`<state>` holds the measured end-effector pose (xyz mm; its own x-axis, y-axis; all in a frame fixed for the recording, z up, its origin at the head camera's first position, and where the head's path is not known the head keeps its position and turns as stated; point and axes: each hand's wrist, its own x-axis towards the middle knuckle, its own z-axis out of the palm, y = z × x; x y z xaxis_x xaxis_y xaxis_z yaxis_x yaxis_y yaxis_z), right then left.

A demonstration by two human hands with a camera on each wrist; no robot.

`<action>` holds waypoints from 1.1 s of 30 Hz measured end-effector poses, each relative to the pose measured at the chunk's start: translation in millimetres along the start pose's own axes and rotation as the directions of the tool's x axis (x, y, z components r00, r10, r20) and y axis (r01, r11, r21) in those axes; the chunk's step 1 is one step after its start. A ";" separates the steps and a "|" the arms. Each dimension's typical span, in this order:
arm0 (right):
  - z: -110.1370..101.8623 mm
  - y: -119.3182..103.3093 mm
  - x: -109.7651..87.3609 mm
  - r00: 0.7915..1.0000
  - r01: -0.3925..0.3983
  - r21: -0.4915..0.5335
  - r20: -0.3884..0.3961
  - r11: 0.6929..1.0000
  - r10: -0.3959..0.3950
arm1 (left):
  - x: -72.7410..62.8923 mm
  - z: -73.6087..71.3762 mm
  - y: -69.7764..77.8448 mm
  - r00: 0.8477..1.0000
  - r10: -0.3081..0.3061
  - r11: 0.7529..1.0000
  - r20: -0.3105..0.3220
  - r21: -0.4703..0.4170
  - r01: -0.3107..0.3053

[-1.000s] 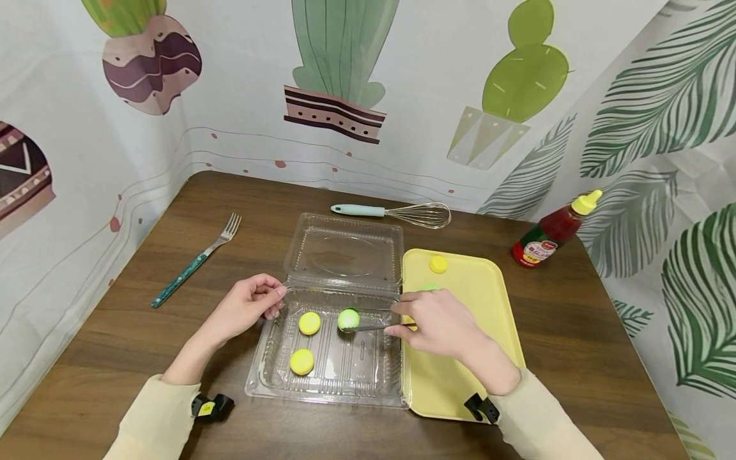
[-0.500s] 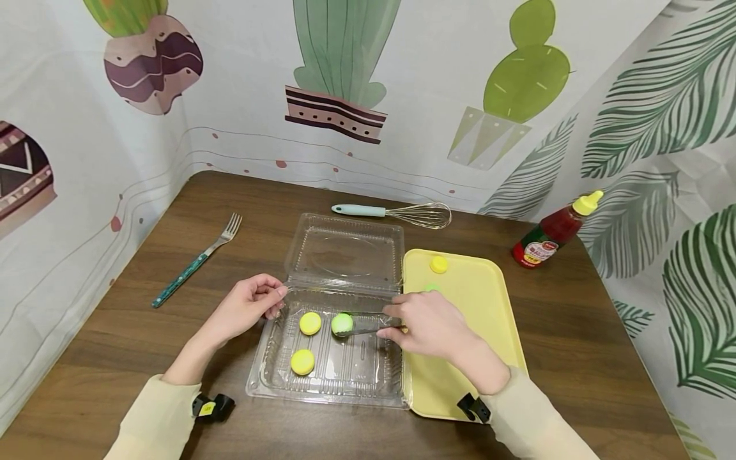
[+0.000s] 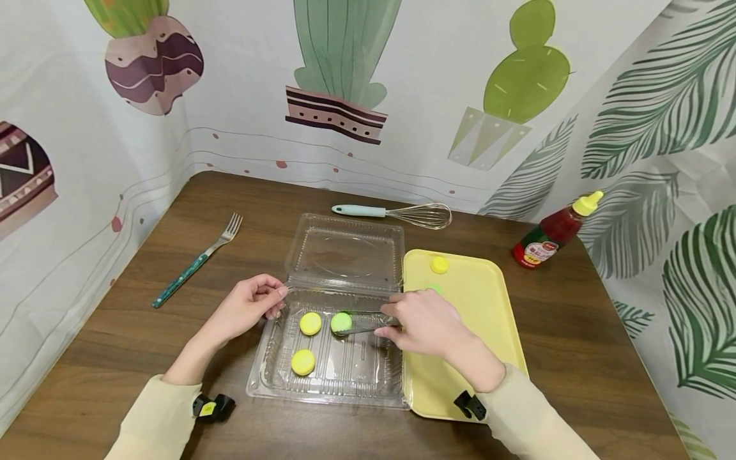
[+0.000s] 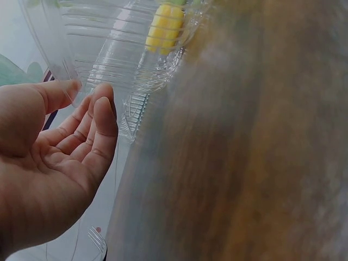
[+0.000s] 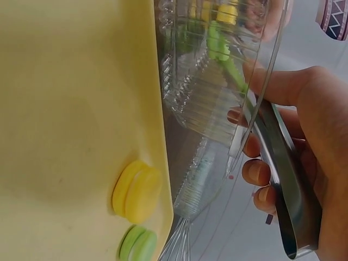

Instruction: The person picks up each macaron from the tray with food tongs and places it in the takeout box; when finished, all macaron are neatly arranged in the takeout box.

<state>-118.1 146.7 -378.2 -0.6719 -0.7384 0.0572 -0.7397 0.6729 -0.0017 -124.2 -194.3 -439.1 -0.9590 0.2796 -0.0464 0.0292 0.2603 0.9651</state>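
My left hand pinches the back left rim of a clear plastic clamshell container, whose lid lies folded back. My right hand holds metal tongs, their tips around a green macaron inside the container. Two yellow macarons, one nearer the back and one nearer the front, lie left of it. On the yellow tray a yellow macaron sits near the back edge. A green macaron on the tray is mostly hidden behind my right hand in the head view.
A whisk lies behind the lid. At the left is a fork with a teal handle. A red sauce bottle with a yellow cap stands at the back right of the wooden table. Patterned cloth hangs behind.
My right hand, with the tongs and the green macaron, has moved slightly left, toward the yellow macarons. It has barely moved in the last half second. My left hand stays at the rim.
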 end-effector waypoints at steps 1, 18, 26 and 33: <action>-0.3 -0.3 0.4 1.000 0.003 -0.004 -0.002 1.000 -0.003 | 0.0 0.0 0.3 1.000 -0.001 1.000 0.000 0.002 0.001; 0.8 -3.4 3.2 1.000 0.003 -0.047 0.006 0.999 -0.002 | 0.4 0.3 -0.4 1.000 0.014 1.000 0.001 0.012 -0.014; -0.2 -4.4 3.3 1.000 -0.005 -0.034 0.006 0.999 0.006 | 0.5 0.3 -0.7 1.000 0.014 1.000 0.002 0.013 -0.014; -0.7 -4.9 2.4 1.000 -0.017 -0.026 0.005 1.000 0.017 | 0.5 0.0 -0.6 1.000 0.007 1.000 0.002 0.010 -0.007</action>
<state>-116.1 141.6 -377.3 -0.6849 -0.7268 0.0521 -0.7267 0.6865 0.0232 -124.7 -194.2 -439.7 -0.9581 0.2837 -0.0399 0.0393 0.2679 0.9626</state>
